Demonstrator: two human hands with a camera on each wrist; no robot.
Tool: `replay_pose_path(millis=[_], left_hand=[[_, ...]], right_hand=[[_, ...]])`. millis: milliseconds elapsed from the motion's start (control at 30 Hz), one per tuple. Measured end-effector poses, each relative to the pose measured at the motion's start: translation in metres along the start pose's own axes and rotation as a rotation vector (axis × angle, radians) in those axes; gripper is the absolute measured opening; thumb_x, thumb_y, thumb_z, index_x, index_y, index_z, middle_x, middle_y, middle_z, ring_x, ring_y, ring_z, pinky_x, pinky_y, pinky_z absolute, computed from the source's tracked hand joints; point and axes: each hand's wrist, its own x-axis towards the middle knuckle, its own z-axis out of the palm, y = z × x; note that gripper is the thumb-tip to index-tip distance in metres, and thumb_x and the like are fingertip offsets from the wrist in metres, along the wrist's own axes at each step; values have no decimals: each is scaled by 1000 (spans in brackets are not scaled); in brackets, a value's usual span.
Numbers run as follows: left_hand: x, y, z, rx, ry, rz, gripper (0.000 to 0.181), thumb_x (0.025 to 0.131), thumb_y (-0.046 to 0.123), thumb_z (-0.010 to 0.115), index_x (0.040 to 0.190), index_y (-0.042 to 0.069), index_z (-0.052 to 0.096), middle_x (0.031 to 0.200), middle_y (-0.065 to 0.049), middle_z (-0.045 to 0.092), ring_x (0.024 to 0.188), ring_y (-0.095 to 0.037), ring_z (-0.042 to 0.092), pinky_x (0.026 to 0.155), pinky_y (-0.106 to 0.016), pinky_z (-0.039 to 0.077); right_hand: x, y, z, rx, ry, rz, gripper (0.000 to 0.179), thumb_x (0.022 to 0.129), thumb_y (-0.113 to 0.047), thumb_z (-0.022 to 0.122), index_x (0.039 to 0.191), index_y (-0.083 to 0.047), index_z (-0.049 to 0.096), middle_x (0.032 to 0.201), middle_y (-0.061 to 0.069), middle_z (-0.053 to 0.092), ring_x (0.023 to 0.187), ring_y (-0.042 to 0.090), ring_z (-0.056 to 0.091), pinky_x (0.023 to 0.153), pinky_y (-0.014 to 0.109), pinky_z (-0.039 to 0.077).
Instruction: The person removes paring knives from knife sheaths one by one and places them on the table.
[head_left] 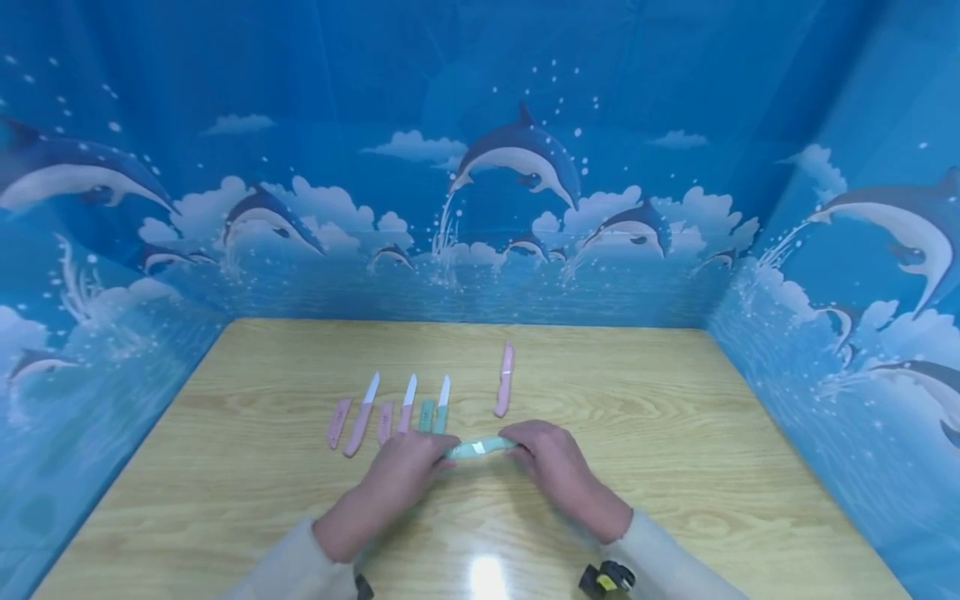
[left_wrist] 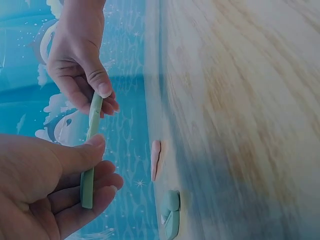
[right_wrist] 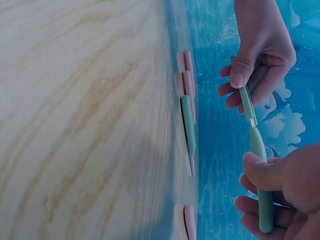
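Observation:
Both hands hold a light green knife [head_left: 491, 445] level above the table, one at each end. My left hand [head_left: 408, 467] pinches its flat green sheath [right_wrist: 248, 103] between thumb and fingers. At the other end, my right hand [head_left: 555, 467] grips the rounded green handle [right_wrist: 258, 142]. A short strip of white blade shows between sheath and handle in the right wrist view; the sheath covers the remainder. Beyond the left hand lie a green knife [head_left: 441, 417] with bare white blade and a green sheath [head_left: 426, 415], partly hidden by that hand.
Left on the wooden table [head_left: 675, 467] are two bare-bladed pink knives, one outer [head_left: 360, 423] and one inner [head_left: 407, 414], beside a pink sheath [head_left: 339, 422] and another pink sheath [head_left: 386, 421]. A sheathed pink knife [head_left: 505, 379] lies beyond the hands. Dolphin-print curtains [head_left: 337, 275] border the table.

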Motion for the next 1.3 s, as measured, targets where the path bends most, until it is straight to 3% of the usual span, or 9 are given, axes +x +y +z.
replay_pose_path(millis=[333,567,900,1300], left_hand=[[0,1,0,-6,9,-13,19,79,13,77,97,9,72,85,-6,74,74,-18,71,64,-22,58],[0,1,-1,-7,17,-26,13,79,13,78,90,11,71,80,-3,73,70,-16,70,60,-20,56],[-1,1,0,0,5,-34,18,79,14,78,96,9,72,84,-5,74,73,-17,71,62,-21,57],[-1,1,0,-8,-13,-52,21,79,14,78,98,9,72,85,-5,74,74,-17,71,64,-24,58]], right_hand=[[-1,1,0,-15,7,-2,25,77,-5,78,102,-8,72,103,7,73,96,21,70,84,34,58],[-2,0,1,-16,-5,10,24,77,-6,79,100,-10,73,100,5,74,92,18,71,79,30,59],[-2,-1,0,-16,15,47,25,78,-8,78,102,-12,72,103,4,73,96,19,69,85,32,57],[-3,1,1,-25,37,33,27,76,-4,79,102,-8,72,103,6,73,97,21,69,87,35,57]])
